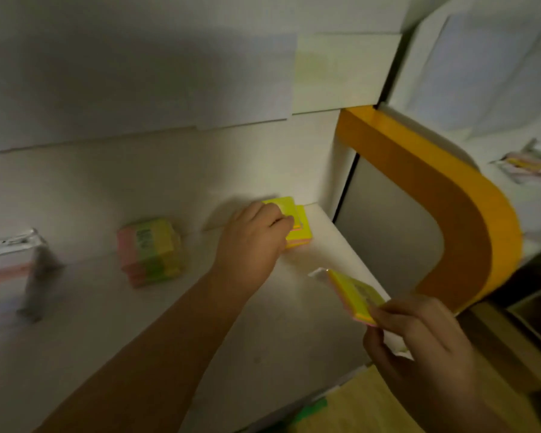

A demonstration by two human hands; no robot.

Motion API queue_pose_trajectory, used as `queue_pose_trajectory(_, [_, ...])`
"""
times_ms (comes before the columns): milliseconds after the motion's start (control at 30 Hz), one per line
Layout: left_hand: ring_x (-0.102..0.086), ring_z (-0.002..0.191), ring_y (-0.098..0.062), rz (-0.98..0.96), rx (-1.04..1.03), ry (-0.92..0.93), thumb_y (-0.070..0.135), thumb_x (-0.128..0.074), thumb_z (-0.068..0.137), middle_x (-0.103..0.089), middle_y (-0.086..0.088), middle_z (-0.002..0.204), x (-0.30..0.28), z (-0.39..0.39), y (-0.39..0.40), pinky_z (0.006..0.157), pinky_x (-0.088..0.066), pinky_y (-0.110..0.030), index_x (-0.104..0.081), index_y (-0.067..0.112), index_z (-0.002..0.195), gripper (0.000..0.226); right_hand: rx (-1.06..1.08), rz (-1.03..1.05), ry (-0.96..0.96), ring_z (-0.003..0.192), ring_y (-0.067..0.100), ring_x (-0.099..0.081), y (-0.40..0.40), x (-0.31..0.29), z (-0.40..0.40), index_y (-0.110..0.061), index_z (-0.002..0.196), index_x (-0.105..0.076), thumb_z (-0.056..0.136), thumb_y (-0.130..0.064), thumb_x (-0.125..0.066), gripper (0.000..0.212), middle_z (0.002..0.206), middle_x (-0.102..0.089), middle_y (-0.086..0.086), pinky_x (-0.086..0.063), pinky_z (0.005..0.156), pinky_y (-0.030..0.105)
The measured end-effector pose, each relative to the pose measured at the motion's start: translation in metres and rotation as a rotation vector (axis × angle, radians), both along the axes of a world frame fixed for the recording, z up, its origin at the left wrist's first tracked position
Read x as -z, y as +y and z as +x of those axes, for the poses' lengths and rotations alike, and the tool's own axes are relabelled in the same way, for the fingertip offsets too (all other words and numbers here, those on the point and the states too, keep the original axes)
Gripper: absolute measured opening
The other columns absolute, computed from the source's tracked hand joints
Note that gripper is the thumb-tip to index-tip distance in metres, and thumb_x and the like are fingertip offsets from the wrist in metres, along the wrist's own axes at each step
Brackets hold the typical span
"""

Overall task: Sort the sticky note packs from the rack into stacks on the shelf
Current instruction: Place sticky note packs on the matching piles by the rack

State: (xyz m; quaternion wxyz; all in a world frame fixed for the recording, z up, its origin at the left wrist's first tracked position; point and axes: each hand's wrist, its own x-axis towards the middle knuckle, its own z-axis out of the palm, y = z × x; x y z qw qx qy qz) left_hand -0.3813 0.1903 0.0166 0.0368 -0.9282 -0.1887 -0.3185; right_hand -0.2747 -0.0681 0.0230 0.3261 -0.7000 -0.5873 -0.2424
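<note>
The broad white shelf (138, 339) fills most of the view, backed by a pale wall panel (138, 89), with a curved orange-edged board (469, 220) closing its right end.

On the shelf, from the left, sit a clear-wrapped white and pink bundle (10, 260), blurred at the frame edge, then a wrapped stack of pink, green and yellow sticky note packs (150, 251), then, well to the right in the back corner, a low stack of yellow and pink sticky note packs (300, 232). Further packs lie blurred beyond the board at far right (528, 168); whether that is the rack cannot be told.

The left hand (253, 242) reaches across the shelf, its fingers (281, 220) curled round a thin yellow pack (281, 204) that it holds tilted over the corner stack, seemingly about to lay it flat. The right hand (419, 335) waits near the shelf's front edge, fingers (388, 314) pinching 1 corner of a film-wrapped yellow and pink sticky note pack (355, 293).

These packs look light and fairly stiff as small paper blocks, but the film is probably slippery and a corner pinch lets a pack swing. Holding across 2 opposite edges, thumb against fingers, should keep it level for squaring onto the stack, which could slide if nudged.
</note>
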Motion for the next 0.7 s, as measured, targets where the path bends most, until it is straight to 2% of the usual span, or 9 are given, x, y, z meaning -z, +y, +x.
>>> queue_pose_trajectory(233, [-0.057,0.091,-0.028,-0.02,0.03,0.113,0.021,-0.062,0.078,-0.063,0.002,0.097,0.018,0.024,0.01,0.075,-0.046,-0.039,-0.071,0.025,0.101,0.025,0.106,-0.005,0.03,0.08,0.026,-0.06,-0.023,0.003,-0.006,-0.002,0.082,-0.073,0.078,-0.01,-0.075,0.009,0.09,-0.066,0.009,-0.044,0.072,0.031])
queue_pose_trajectory(400, [-0.056,0.098,-0.026,-0.079,0.092,0.157,0.026,-0.054,0.081,-0.064,0.004,0.107,0.022,0.017,0.007,0.08,-0.047,-0.038,-0.07,0.021,0.108,0.032,0.105,0.002,0.041,0.083,0.026,-0.059,-0.017,0.004,-0.004,-0.003,0.086,-0.073,0.086,-0.014,-0.07,0.011,0.094,-0.064,0.008,-0.043,0.072,0.031])
queue_pose_trajectory(500, [-0.058,0.103,-0.025,-0.131,0.089,0.097,0.023,-0.051,0.082,-0.065,0.003,0.114,0.017,0.001,0.004,0.083,-0.049,-0.039,-0.069,0.02,0.111,0.034,0.084,0.018,0.027,0.083,0.026,-0.059,0.001,0.001,-0.001,-0.004,0.087,-0.073,0.088,-0.015,-0.069,0.012,0.094,-0.064,0.009,-0.045,0.07,0.033])
queue_pose_trajectory(700, [-0.059,0.099,-0.026,-0.142,0.065,-0.051,0.011,-0.058,0.079,-0.067,-0.002,0.111,0.007,-0.062,-0.01,0.085,-0.047,-0.037,-0.073,0.015,0.102,0.027,-0.022,0.101,-0.073,0.077,0.03,-0.059,0.077,-0.005,0.019,-0.003,0.084,-0.073,0.092,-0.016,-0.069,0.016,0.088,-0.066,0.011,-0.043,0.067,0.036])
